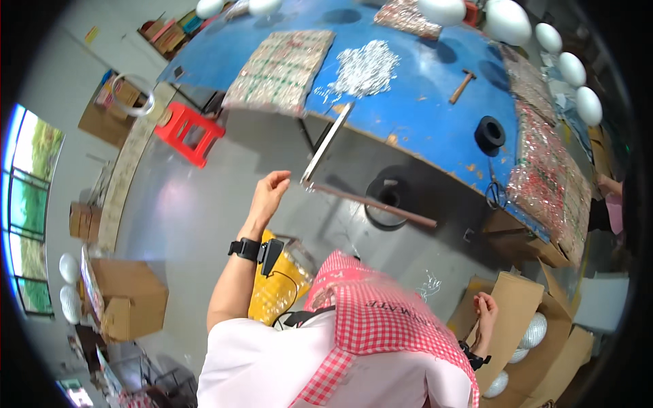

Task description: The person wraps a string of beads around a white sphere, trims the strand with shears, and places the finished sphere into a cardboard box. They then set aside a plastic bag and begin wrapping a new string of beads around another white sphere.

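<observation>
My left hand (270, 196) is raised in front of the table, its fingertips pressed together. Whether something thin is between them I cannot make out. Just right of it is the corner where a pale metal bar (328, 143) meets a brownish bar (374, 203); a small gap separates the fingers from that corner. My right hand (486, 311) hangs low at my right side, fingers loosely bent and a little apart, with nothing visible in them. It is beside an opened cardboard box (507, 309) that holds silvery-white egg-shaped pieces (534, 330).
The blue table (422, 115) bears a heap of small white pieces (367, 68), a hammer (462, 86), a black tape roll (490, 133), scissors (494, 188) and bagged goods (280, 71). A red stool (189, 132) stands left; a yellow bag (275, 289) lies beside me.
</observation>
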Demonstrator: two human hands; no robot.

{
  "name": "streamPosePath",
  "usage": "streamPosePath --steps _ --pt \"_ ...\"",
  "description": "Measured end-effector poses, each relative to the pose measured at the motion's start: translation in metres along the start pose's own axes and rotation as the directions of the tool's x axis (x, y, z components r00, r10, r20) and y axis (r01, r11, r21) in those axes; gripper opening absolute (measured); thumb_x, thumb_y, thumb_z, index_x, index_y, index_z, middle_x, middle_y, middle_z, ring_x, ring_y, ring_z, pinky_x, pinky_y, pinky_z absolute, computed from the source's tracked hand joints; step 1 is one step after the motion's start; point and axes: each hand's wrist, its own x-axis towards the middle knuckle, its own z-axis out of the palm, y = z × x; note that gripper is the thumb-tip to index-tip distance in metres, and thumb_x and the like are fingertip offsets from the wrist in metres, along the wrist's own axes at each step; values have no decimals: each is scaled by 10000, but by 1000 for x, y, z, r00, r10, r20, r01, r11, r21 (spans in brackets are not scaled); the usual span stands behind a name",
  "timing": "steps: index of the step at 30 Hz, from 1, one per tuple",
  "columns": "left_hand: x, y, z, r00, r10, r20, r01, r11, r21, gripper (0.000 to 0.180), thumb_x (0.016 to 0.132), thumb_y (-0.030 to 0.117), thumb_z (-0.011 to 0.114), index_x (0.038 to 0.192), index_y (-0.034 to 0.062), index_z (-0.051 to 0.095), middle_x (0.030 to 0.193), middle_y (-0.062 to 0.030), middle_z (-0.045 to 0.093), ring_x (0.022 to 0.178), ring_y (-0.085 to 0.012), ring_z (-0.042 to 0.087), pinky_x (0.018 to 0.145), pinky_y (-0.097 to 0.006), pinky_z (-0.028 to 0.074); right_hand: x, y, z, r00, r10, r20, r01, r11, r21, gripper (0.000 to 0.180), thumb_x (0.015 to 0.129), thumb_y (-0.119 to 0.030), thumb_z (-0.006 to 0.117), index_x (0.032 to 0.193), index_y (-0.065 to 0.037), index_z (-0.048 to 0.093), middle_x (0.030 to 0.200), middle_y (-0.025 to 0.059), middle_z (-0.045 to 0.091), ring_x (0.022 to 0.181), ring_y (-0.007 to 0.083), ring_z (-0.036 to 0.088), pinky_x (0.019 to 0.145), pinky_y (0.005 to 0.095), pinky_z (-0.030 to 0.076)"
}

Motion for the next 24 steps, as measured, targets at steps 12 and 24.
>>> streamPosePath --steps 12,24 --pt "-83 -138 -87 908 -319 -270 326 945 -22 277 879 135 591 1121 1 597 898 -12 622 775 -77 554 656 -201 433 45 -47 68 981 -44 189 62 994 -89 208 912 -149 571 1054 -3 610 901 45 649 789 85 574 671 202 425" --pt "-74 -138 -91 907 -353 -231 356 934 -30 286 879 154 589 1126 11 599 930 -24 630 783 -87 562 670 -222 448 34 -53 112 968 -72 242 99 990 -103 200 897 -157 581 1036 -22 628 901 37 662 799 98 600 682 214 437"
